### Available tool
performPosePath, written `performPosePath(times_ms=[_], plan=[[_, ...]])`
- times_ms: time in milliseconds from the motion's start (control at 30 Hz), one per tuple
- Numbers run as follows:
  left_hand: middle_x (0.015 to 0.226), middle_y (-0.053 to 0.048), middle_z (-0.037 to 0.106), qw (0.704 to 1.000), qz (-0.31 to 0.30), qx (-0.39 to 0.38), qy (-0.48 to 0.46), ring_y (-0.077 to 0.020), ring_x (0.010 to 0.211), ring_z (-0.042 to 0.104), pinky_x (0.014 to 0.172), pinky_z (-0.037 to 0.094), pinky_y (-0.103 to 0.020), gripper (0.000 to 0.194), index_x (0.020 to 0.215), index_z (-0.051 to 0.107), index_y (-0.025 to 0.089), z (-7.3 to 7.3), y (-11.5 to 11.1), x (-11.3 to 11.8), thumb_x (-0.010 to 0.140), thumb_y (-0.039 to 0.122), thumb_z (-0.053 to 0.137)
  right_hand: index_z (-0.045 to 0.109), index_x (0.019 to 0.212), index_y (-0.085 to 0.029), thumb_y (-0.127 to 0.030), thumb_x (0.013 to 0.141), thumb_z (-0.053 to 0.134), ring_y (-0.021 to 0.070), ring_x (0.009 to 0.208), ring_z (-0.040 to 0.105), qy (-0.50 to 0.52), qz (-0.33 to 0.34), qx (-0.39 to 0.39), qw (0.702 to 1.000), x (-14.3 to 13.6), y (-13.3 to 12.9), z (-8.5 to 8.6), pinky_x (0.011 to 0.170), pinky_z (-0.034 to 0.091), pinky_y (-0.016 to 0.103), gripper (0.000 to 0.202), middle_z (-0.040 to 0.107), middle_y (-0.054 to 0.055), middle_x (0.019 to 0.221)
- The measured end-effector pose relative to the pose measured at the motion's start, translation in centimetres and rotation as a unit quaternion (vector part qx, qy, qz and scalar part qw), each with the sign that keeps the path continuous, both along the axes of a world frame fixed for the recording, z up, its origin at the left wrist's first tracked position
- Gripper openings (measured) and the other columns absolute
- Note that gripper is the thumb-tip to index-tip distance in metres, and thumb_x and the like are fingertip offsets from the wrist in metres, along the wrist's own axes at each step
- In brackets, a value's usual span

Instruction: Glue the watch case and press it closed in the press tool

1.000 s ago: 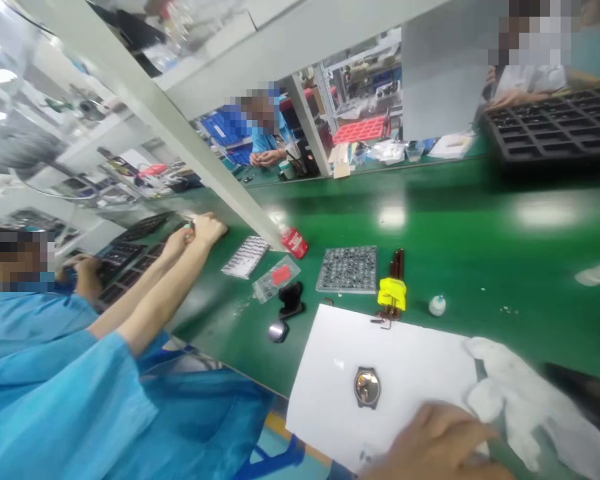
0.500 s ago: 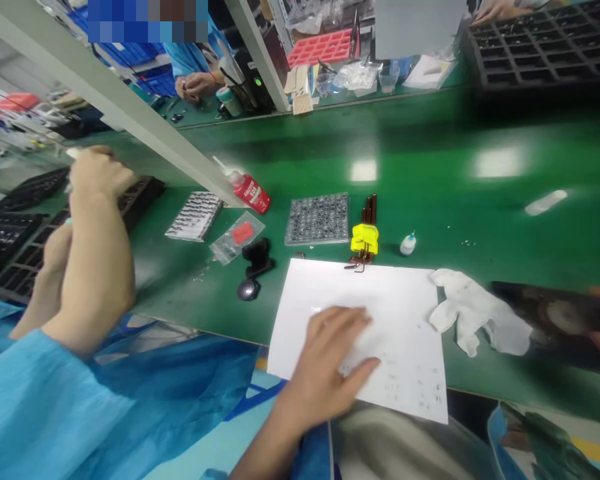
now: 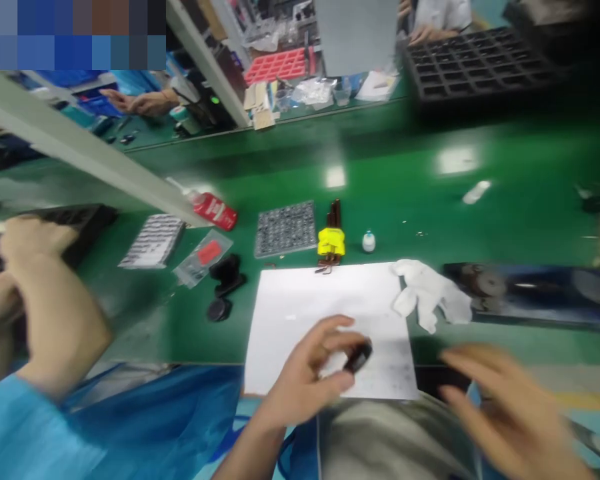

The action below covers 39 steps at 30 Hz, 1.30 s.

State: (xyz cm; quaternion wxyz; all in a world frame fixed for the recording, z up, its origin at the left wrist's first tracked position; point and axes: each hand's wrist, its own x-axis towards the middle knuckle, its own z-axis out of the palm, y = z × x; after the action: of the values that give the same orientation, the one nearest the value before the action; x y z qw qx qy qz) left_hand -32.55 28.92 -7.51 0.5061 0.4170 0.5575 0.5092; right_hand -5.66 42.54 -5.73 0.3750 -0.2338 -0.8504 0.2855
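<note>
My left hand (image 3: 313, 377) pinches a small black round part (image 3: 359, 357) between thumb and fingers, above the white paper sheet (image 3: 280, 333). My right hand (image 3: 510, 413), blurred by motion, is apart from it at the lower right, fingers spread and nothing in them. Beyond my right hand a dark flat plate with round shapes (image 3: 535, 293) lies on the green table. A white glove (image 3: 430, 293) rests between the paper and that plate. Hex keys in a yellow holder (image 3: 331, 241) lie at the paper's far edge.
Behind the paper are a clear tray of small parts (image 3: 286, 229), a small white bottle (image 3: 369, 241) and a red bottle (image 3: 215, 210). Black pieces (image 3: 227, 273) lie left. A co-worker's arm (image 3: 55, 313) reaches in at the far left.
The black round part now shows in my left hand. My right hand has come off the dark plate, which now lies on the table. The view has shifted to the right.
</note>
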Motion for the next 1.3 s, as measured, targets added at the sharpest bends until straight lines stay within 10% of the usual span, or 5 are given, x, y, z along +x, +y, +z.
performPosePath(times_ms=[100,233,533,933,1300], plan=[[0.125,-0.011,0.078,0.973,-0.126,-0.011,-0.195,-0.0264,0.118,0.074,0.102,0.053,-0.036,0.064,0.145,0.052,0.03,0.4,1.8,2.6,0.094,0.056,0.079,0.068,0.13,-0.019,-0.032,0.11,0.058,0.0145,0.093,0.077,0.023,0.044,-0.094,0.994,-2.0,-1.3,-1.4,0.083,0.063,0.018,0.026,0.076,0.007,0.106],[0.117,-0.009,0.078,0.959,-0.159,-0.024,-0.234,-0.0212,0.107,0.073,0.091,0.051,-0.029,0.047,0.135,0.054,0.029,0.5,4.6,4.6,0.1,0.056,0.07,0.072,0.12,-0.023,-0.032,0.108,0.062,0.0117,0.081,0.074,0.098,0.013,-0.186,0.978,-2.3,-1.8,-2.7,0.075,0.062,0.016,0.018,0.074,0.003,0.093],[0.111,-0.007,0.074,0.996,0.053,-0.053,0.037,-0.0185,0.095,0.071,0.086,0.054,-0.028,0.045,0.14,0.053,0.027,2.0,6.8,9.4,0.105,0.053,0.064,0.082,0.108,-0.026,-0.024,0.099,0.073,0.0127,0.073,0.072,0.216,-0.139,-0.228,0.939,-1.6,-0.7,-3.7,0.065,0.061,0.018,0.012,0.072,0.003,0.09],[0.126,-0.008,0.075,0.907,-0.014,0.086,0.412,-0.0222,0.111,0.077,0.093,0.066,-0.032,0.061,0.145,0.053,0.03,1.2,10.0,9.9,0.09,0.014,0.072,0.071,0.092,-0.018,-0.011,0.094,0.073,0.0138,0.071,0.071,0.22,-0.148,-0.158,0.951,-0.6,1.9,-2.4,0.065,0.062,0.022,0.007,0.072,0.003,0.081],[0.132,-0.012,0.074,0.878,-0.043,0.2,0.433,-0.0232,0.123,0.073,0.106,0.063,-0.035,0.053,0.146,0.057,0.024,2.1,12.3,10.0,0.096,0.017,0.074,0.069,0.096,-0.016,-0.008,0.095,0.073,0.0128,0.076,0.069,0.204,-0.136,-0.143,0.959,0.3,2.6,-2.6,0.069,0.06,0.023,0.009,0.073,0.003,0.085]])
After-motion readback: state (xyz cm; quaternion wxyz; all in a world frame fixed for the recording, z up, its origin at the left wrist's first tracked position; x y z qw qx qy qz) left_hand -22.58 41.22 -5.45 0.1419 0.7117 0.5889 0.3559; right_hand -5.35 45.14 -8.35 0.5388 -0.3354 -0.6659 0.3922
